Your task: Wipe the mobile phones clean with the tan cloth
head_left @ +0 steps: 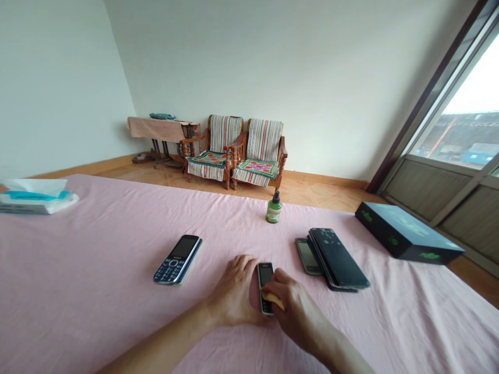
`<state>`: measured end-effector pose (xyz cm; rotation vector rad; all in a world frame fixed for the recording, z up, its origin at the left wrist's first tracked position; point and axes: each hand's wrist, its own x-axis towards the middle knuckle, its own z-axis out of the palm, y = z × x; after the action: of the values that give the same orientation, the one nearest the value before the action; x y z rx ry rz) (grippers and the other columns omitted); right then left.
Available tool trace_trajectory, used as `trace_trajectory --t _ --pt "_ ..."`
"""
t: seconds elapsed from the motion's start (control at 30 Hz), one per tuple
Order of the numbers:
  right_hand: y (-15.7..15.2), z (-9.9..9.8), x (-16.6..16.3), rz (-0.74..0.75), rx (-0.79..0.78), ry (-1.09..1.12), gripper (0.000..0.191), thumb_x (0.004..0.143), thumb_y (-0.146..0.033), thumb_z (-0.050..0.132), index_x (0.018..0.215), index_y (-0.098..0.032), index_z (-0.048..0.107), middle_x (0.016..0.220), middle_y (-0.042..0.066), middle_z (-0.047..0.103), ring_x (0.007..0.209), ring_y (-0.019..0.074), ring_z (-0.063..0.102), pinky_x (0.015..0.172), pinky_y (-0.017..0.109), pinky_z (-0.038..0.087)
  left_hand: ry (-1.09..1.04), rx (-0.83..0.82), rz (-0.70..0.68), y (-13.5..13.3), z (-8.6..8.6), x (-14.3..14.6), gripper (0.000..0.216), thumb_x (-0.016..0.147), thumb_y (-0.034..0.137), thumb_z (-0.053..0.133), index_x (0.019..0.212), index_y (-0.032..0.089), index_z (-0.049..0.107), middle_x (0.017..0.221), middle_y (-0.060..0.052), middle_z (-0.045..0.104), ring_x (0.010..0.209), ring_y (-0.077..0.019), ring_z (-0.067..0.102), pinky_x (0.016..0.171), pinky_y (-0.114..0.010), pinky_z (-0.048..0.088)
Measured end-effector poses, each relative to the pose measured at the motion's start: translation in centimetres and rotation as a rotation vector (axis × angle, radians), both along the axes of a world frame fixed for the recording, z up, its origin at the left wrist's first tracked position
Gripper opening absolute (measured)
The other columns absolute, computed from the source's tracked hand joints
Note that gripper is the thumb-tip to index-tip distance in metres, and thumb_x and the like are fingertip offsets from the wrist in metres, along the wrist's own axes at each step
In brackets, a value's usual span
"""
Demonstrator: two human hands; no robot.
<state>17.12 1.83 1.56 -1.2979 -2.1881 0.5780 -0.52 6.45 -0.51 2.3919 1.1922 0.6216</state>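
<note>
A small keypad phone lies face up on the pink cloth, its top end pointing away from me. My left hand grips it from the left, fingertips by its upper end and thumb at its lower end. A yellowish piece of sponge or folded cloth is pinched in my right hand and pressed on the phone's front, covering part of the screen and keys. To the left lies a larger keypad phone on top of another flat thing. On the right, several dark smartphones are stacked beside a grey phone.
A green pump bottle stands near the far edge of the pink-covered surface. A black box sits at the right, a tissue pack at the far left. Beyond are two wooden chairs and a cloth-covered table.
</note>
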Motion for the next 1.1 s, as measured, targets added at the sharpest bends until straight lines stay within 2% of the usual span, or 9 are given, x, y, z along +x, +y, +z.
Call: trace_trajectory --t 0.13,0.33,0.53,0.77,0.93,1.1 --pt "-0.2 0.3 -0.4 0.023 0.013 -0.026 0.029 0.077 0.004 0.044 0.067 -0.016 0.062 0.079 0.002 0.054 0.071 0.0116 0.052 0.063 0.021 0.039 -0.005 0.007 0.009 0.0 -0.1 0.0 0.098 0.037 0.046 0.084 0.122 0.024 0.042 0.119 -0.009 0.049 0.110 -0.0329 0.046 0.096 -0.045 0.036" --pt "-0.1 -0.1 1.4 -0.057 -0.019 -0.019 0.032 0.071 0.006 0.042 0.071 -0.017 0.065 0.080 0.001 0.053 0.073 0.0119 0.054 0.067 0.021 0.041 0.005 -0.029 -0.003 -0.1 0.4 0.0 0.094 0.044 0.054 0.080 0.125 0.025 0.041 0.121 -0.010 0.048 0.112 -0.0349 0.045 0.098 -0.049 0.033" --pt "0.1 -0.4 0.9 -0.047 -0.024 0.029 0.031 0.069 0.005 0.042 0.071 -0.016 0.064 0.082 0.002 0.054 0.075 0.0122 0.055 0.066 0.021 0.041 -0.001 -0.012 0.001 -0.1 0.4 0.0 0.096 0.041 0.057 0.081 0.123 0.023 0.043 0.119 -0.010 0.049 0.110 -0.0341 0.046 0.096 -0.048 0.036" --pt "0.0 -0.2 1.1 -0.081 -0.027 0.024 0.032 0.069 0.006 0.042 0.072 -0.016 0.065 0.081 0.002 0.055 0.073 0.0125 0.056 0.065 0.021 0.041 0.009 -0.034 -0.002 -0.1 0.5 0.1 0.091 0.045 0.053 0.081 0.123 0.024 0.043 0.121 -0.011 0.048 0.113 -0.0346 0.045 0.099 -0.049 0.034" --pt "0.2 -0.3 0.3 -0.027 0.011 0.038 0.030 0.069 0.006 0.042 0.069 -0.016 0.062 0.082 0.003 0.055 0.076 0.0134 0.054 0.067 0.022 0.041 0.013 -0.019 0.004 -0.2 0.6 0.1 0.096 0.037 0.048 0.085 0.121 0.025 0.044 0.120 -0.009 0.049 0.110 -0.0338 0.046 0.096 -0.047 0.037" --pt "0.3 -0.4 0.7 -0.058 0.001 0.014 0.030 0.070 0.005 0.041 0.073 -0.017 0.062 0.081 0.002 0.055 0.074 0.0134 0.054 0.067 0.022 0.039 0.018 -0.035 0.007 -0.1 0.7 0.1 0.095 0.038 0.051 0.085 0.121 0.026 0.045 0.121 -0.009 0.048 0.111 -0.0338 0.046 0.097 -0.047 0.035"
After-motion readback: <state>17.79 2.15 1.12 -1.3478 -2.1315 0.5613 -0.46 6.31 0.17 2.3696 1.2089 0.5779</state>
